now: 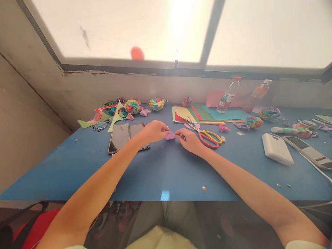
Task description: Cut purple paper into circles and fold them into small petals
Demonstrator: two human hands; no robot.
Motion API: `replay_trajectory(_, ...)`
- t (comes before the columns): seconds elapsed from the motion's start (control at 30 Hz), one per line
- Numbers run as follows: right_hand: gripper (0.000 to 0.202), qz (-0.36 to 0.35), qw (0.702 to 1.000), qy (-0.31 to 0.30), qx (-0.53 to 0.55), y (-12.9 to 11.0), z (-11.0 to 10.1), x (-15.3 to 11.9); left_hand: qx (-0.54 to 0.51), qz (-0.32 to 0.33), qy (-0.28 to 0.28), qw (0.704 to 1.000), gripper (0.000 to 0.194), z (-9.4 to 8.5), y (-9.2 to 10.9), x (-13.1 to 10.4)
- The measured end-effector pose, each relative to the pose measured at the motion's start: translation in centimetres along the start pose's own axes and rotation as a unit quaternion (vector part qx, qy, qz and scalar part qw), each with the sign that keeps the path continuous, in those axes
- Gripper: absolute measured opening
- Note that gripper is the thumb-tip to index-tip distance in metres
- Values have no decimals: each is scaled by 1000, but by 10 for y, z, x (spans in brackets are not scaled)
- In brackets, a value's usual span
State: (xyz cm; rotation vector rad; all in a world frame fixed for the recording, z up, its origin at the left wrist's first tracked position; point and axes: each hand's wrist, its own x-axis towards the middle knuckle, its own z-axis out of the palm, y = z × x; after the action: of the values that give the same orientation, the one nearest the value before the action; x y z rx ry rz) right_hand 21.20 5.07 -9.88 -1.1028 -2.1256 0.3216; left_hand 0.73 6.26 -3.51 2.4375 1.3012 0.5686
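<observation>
Between my two hands is a small folded piece of purple paper, just above the blue table. My left hand pinches its left side between thumb and fingers. On the other side, the fingertips of my right hand close on the paper's right edge. Scissors with red and yellow handles lie right behind my right hand, their blades over a pinkish paper piece. Two phones lie beside my left hand, the second partly hidden by my wrist.
Coloured paper sheets are stacked at the back, with a bottle standing on them. Pleated paper balls line the wall. Eyeglasses and green paper offcuts lie left. A white power bank and glue stick lie right.
</observation>
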Motion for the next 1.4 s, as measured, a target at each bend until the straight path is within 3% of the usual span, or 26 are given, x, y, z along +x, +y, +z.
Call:
replay_trajectory(0.13,17,0,1000,-10,-4,-3,-1,-1,-46,-15,-23,999,32,-2,3,0)
replay_trajectory(0.33,21,-15,999,-32,-23,-10,-4,-2,-205,2,-164,965,30,-12,10,-2)
replay_trajectory(0.5,22,-16,998,-53,-32,-11,-4,-3,-221,11,-235,946,7,-21,12,-4)
replay_trajectory(0.57,23,-14,998,-60,-32,-10,-3,-2,-179,0,-209,961,16,-18,9,-3)
replay_trajectory(0.67,24,-18,997,-64,-33,-6,0,-1,-38,-66,-75,994,33,-5,2,1)
replay_trajectory(0.77,25,-31,997,-66,-41,-1,3,0,66,-88,-76,991,47,9,-2,3)
replay_trajectory(0.87,26,-24,996,-70,-50,2,4,1,47,-55,-98,993,49,16,0,4)
replay_trajectory(1.1,24,-2,996,-70,-55,1,2,2,-16,-51,-60,997,33,24,-2,9)
replay_trajectory(1.27,20,-20,995,-71,-61,0,2,2,-48,-77,-40,995,40,23,-3,7)
replay_trajectory(1.4,18,-20,995,-72,-59,-1,1,1,-47,-41,-28,998,45,21,-4,7)
